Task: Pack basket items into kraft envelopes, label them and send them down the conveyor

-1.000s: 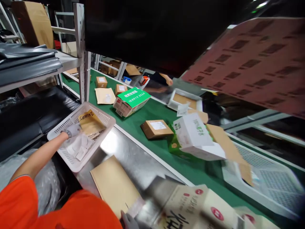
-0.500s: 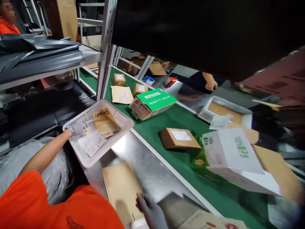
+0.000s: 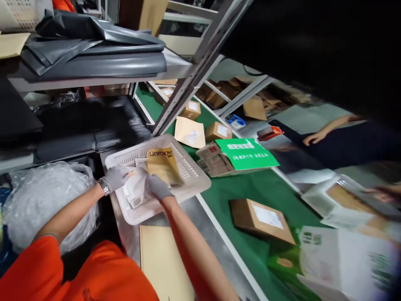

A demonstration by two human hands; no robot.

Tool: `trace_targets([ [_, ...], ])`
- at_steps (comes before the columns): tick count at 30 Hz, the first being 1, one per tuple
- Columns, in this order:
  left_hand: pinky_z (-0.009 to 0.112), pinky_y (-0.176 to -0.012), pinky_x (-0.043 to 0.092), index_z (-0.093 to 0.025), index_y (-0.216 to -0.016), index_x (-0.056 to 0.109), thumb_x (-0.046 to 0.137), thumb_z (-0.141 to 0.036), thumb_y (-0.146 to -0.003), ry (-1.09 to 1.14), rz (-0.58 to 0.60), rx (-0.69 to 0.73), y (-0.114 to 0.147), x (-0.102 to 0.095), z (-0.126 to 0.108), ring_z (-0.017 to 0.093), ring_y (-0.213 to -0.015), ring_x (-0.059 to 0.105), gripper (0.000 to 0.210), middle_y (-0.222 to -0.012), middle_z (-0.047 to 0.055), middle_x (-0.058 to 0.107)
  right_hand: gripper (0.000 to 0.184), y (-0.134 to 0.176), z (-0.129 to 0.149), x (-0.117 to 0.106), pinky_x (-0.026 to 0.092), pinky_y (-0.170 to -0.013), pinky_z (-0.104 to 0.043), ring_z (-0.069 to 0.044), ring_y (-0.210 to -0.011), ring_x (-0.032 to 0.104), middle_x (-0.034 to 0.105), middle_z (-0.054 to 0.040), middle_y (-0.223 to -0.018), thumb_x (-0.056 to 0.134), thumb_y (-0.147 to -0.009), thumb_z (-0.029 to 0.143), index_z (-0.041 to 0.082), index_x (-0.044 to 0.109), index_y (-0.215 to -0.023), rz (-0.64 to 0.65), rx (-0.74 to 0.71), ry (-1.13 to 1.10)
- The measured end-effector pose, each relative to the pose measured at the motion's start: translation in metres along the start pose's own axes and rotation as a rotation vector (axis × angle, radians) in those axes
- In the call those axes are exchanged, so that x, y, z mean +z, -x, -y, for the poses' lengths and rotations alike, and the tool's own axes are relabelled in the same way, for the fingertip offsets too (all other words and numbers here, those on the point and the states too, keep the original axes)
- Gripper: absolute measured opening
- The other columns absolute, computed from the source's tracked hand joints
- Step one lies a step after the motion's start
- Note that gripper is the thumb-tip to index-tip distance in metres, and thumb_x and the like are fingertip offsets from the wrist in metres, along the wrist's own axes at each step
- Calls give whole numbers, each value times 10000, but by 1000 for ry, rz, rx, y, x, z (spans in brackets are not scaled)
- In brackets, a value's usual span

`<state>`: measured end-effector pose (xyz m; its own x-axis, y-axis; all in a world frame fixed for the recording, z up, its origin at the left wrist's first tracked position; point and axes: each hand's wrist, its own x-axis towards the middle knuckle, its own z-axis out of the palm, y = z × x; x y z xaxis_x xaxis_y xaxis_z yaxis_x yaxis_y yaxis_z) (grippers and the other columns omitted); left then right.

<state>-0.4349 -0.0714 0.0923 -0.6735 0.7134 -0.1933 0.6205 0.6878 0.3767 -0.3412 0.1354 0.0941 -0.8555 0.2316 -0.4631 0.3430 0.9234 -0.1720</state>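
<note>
A white perforated plastic basket (image 3: 196,184) stands on the metal bench, and both my gloved hands are inside it. My left hand (image 3: 117,177), with a metal watch at the wrist, is closed on the left edge of a white paper slip (image 3: 138,186). From the other side my right hand (image 3: 159,187) reaches in, its fingers closed at the slip's right edge. Beside them in the basket lies a yellow-brown "beauty" packet (image 3: 164,165). A small white box (image 3: 137,202) shows under the slip. My fingertips are partly hidden.
A kraft envelope (image 3: 159,255) lies on the bench before me. The green conveyor (image 3: 216,200) carries a brown labelled box (image 3: 263,217), a green-topped carton (image 3: 250,154) and other parcels. Bubble wrap (image 3: 52,205) is at left; a shelf post (image 3: 188,92) rises behind. A co-worker's arm (image 3: 328,127) is across the belt.
My right hand has moved from beside the kraft envelope into the basket and onto the white slip. My left hand stays in the basket. The view has swung left.
</note>
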Motion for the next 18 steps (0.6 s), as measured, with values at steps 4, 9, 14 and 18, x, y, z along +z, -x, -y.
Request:
trace_targets([
  [4, 384, -1007, 582, -149, -1232, 889, 564, -336, -1196, 17, 2, 0, -1, 6, -1, 303, -1186, 810, 376, -1266, 179, 879, 431, -4, -7, 3, 569, -982, -316, -285, -1169, 812, 828, -207, -1368, 778, -972, 154, 107, 803, -1400, 21, 11, -43],
  [9, 385, -1024, 597, -169, -1173, 912, 623, -302, -1147, -32, 53, 17, -5, 12, -2, 293, -1168, 815, 320, -1236, 161, 881, 554, -8, -41, -18, 593, -1055, -407, -377, -1339, 786, 746, -338, -1496, 722, -1082, 299, 27, 676, -1562, -116, 276, -24],
  [14, 411, -992, 595, -115, -1175, 922, 617, -313, -1148, -103, 114, 24, -5, 9, -7, 334, -1170, 828, 365, -1227, 210, 877, 800, -20, -62, -25, 609, -1085, -426, -440, -1413, 762, 727, -389, -1520, 998, -877, 414, 8, 717, -1505, -83, 419, -5],
  [18, 469, -1001, 616, -53, -1207, 917, 654, -342, -1141, -134, 181, 5, -6, 5, -15, 399, -1190, 839, 397, -1241, 281, 867, 537, -20, -71, -20, 581, -998, -354, -343, -1294, 812, 815, -301, -1419, 940, -904, 294, 55, 830, -1372, -53, 341, -38],
])
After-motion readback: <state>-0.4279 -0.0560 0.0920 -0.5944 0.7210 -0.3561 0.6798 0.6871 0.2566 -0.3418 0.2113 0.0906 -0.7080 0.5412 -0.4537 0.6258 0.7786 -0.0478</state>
